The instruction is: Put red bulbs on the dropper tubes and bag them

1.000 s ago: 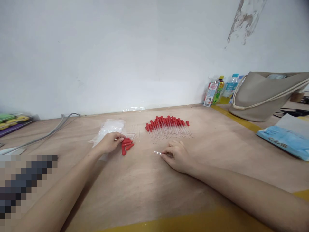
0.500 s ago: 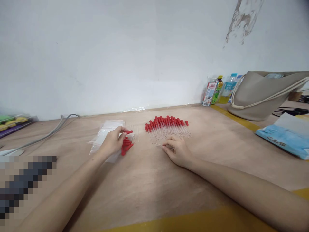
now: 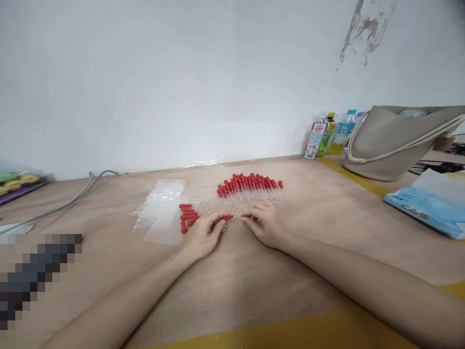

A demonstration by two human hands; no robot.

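Between thumb and fingers my left hand [image 3: 207,233] pinches a red rubber dropper bulb [image 3: 227,217], its open end pointing right. My right hand [image 3: 267,224] is closed on a thin clear glass dropper tube [image 3: 236,214], whose end meets the bulb's mouth; whether it is inside I cannot tell. Several loose red bulbs [image 3: 188,214] lie left of my left hand. Just behind them are a few bare glass tubes [image 3: 203,198]. A fanned row of droppers with red bulbs [image 3: 250,183] lies beyond my right hand.
Clear plastic bags [image 3: 160,206] lie left of the loose bulbs. A grey cable [image 3: 82,194] runs along the left. At the right stand bottles and a carton [image 3: 315,140], a grey bag [image 3: 385,145] and a blue tissue pack [image 3: 425,211]. A white wall [image 3: 218,87] closes the back.
My left hand has carried a red bulb from the loose bulbs rightward to the glass tube in my right hand. The right hand has stayed nearly in place.
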